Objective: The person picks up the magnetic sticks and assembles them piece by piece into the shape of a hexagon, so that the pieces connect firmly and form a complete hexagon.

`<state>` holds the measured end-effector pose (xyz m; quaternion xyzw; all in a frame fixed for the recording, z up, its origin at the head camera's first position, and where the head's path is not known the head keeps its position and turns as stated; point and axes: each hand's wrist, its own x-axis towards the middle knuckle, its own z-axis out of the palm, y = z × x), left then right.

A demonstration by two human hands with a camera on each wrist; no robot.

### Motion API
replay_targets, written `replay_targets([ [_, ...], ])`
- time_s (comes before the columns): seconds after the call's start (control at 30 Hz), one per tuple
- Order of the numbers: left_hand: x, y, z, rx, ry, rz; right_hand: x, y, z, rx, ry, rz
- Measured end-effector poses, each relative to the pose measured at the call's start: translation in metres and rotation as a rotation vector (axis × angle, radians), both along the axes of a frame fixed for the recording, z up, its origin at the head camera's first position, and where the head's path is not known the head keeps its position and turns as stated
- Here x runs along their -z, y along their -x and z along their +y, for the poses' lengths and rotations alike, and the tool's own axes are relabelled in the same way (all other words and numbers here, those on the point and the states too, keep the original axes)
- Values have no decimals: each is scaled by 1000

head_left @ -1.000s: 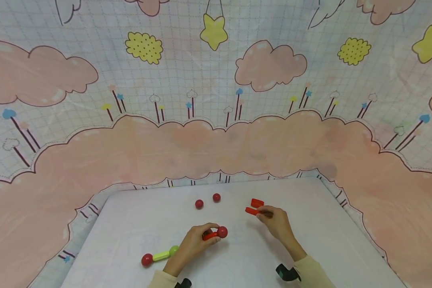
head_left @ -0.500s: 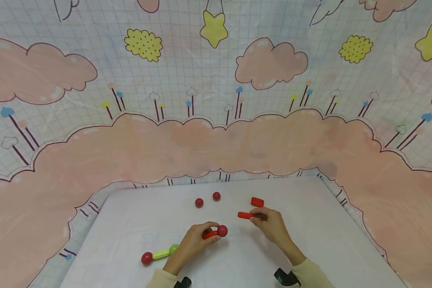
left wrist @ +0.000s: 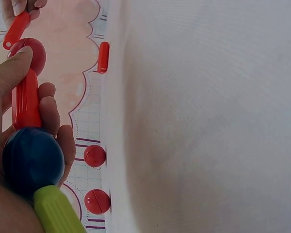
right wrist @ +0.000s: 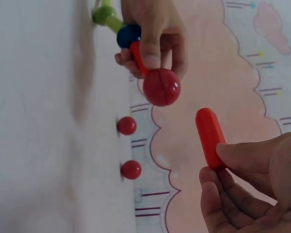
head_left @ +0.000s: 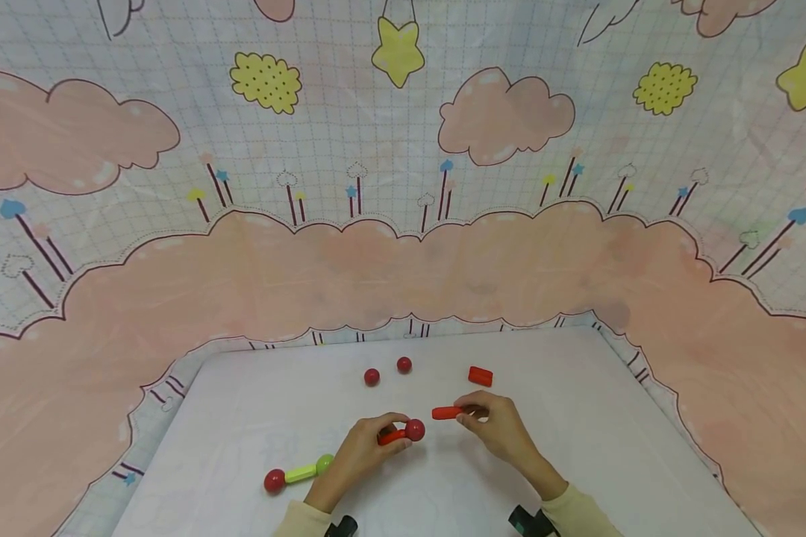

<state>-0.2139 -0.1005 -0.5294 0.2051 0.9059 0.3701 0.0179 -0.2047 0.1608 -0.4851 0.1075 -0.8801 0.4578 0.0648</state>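
My left hand grips a chain of toy building balls and rods. Its fingers curl round a red rod, and the thumb lies on the red ball at the chain's end. Behind that rod comes a blue ball, then a green rod. In the head view the chain runs on left to a green ball, another green rod and a red end ball. My right hand pinches a loose red rod, its free end pointing toward the red ball, a small gap between them.
Two loose red balls, a left one and a right one, sit toward the back of the white table. A red rod piece lies beyond my right hand. A cloud-patterned cloth hangs behind the table.
My right hand has moved left and toward me with its red rod, away from the piece at the back and closer to the chain's red ball. My left hand stays put.
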Motion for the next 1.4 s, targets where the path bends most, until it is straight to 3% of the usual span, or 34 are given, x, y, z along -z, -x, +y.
replay_targets([
  [0.73, 2, 1, -3, 21, -28, 21, 11, 3, -12, -94, -12, 12],
  [1.13, -5, 2, -3, 73, 4, 0, 17, 0, -22, -122, -4, -5],
  [1.4, 2, 3, -1, 100, 15, 23, 25, -1, -28, -142, 5, 10],
])
